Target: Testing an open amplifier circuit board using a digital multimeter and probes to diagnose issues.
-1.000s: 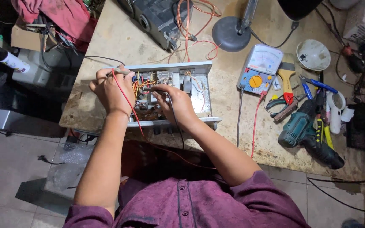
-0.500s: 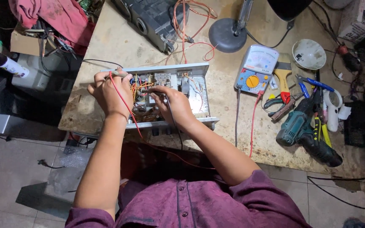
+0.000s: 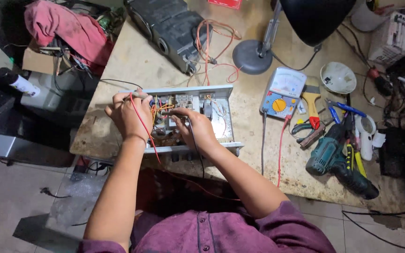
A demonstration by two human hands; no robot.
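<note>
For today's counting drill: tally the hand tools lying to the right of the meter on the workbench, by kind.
Power drill: 1
Paint brush: 1
Pliers: 1
Blue-handled cutter: 1
Total: 4, as far as the clutter shows. They lie beside the multimeter; neither hand touches them.

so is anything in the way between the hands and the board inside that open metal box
Nothing visible blocks them. The left hand holds a red-wired probe at the open chassis's left edge. The right hand holds a second probe over the circuit board. Only the board's own loose wires lie around the tips.
</note>
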